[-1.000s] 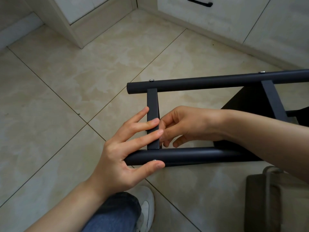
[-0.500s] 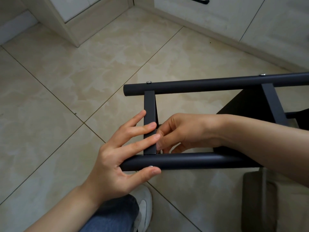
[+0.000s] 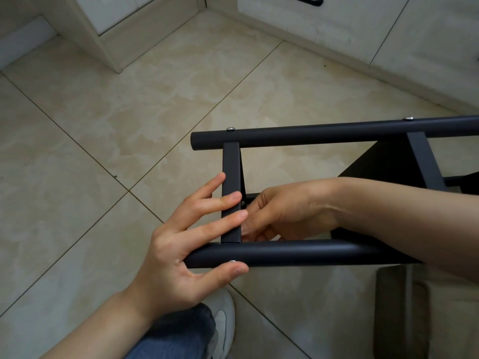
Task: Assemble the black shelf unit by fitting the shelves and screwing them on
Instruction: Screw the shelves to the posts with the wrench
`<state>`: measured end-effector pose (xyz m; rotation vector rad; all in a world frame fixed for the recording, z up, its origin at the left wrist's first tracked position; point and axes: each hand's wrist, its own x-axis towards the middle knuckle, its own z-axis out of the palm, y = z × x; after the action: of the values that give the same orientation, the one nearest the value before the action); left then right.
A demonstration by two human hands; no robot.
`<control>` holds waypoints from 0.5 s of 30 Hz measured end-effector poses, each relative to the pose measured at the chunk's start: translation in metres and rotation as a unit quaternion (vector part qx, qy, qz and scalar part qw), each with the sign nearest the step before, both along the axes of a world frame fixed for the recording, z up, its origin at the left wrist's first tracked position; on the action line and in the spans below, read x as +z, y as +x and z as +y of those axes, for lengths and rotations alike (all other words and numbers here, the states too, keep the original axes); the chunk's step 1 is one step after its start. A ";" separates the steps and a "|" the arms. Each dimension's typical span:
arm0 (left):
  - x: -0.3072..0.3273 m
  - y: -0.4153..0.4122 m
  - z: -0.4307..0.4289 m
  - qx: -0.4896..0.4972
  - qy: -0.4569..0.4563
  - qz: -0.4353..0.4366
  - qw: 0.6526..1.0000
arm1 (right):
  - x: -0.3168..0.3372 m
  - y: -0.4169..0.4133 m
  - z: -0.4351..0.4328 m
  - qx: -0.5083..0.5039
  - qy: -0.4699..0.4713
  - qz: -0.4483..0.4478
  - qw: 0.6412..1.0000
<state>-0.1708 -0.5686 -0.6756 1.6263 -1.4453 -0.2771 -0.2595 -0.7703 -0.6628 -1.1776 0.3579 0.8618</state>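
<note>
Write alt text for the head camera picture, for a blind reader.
A person's left hand braces a black shelf frame over a tiled floor, fingers flat on a crossbar, while the right hand reaches behind it beside a small screw.

Light soft, even, mod. bright, daylight-like; shelf frame (image 3: 311,136) matte black w/ pale highlight strip along its near tube (image 3: 298,251); screw heads (image 3: 230,129) on frame's far tube glint; floor (image 3: 116,130) left of frame shows mild sheen, shadows faint, soft-edged; focus sharp at frame's centre; grey object (image 3: 396,307) below frame's right end blurred; cabinets (image 3: 337,27) beyond frame bow w/ wide-angle distortion.
</note>
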 end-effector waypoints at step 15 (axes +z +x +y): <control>0.001 0.000 0.000 -0.006 0.003 0.006 1.000 | 0.000 0.002 0.002 -0.002 -0.045 0.008 0.999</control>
<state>-0.1711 -0.5689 -0.6748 1.6195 -1.4459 -0.2979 -0.2578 -0.7678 -0.6632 -1.2541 0.4147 0.8594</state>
